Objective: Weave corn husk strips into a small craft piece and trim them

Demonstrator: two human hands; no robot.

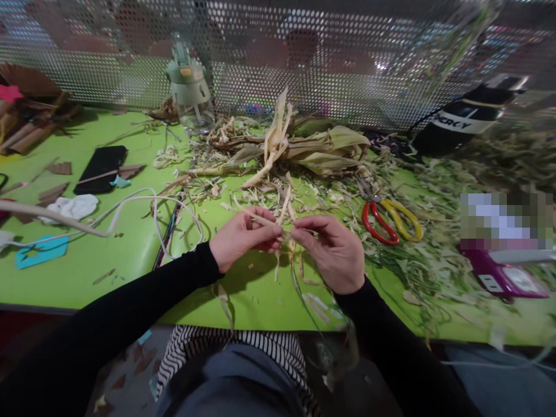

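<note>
My left hand (245, 237) and my right hand (334, 252) meet low over the front middle of the table, with thumbs and forefingers pinched. Between the fingertips are pale dry corn husk strips (285, 205), some pointing up and others hanging below. Fingers hide the exact spot where the strips cross. Beyond the hands lies a pile of dried corn husks (330, 150), with one peeled pale husk (274, 142) on top. To the right of my right hand rest scissors (379, 223) with one red and one yellow handle loop, their blades among scraps.
A clear bottle with a green lid (189, 87) stands against the perforated metal screen (269, 52). At left are a black phone (99, 171), a white cable (130, 197) and crumpled tissue (72, 207). Shredded husk, a black bottle (460, 119) and a purple packet (499, 275) lie right.
</note>
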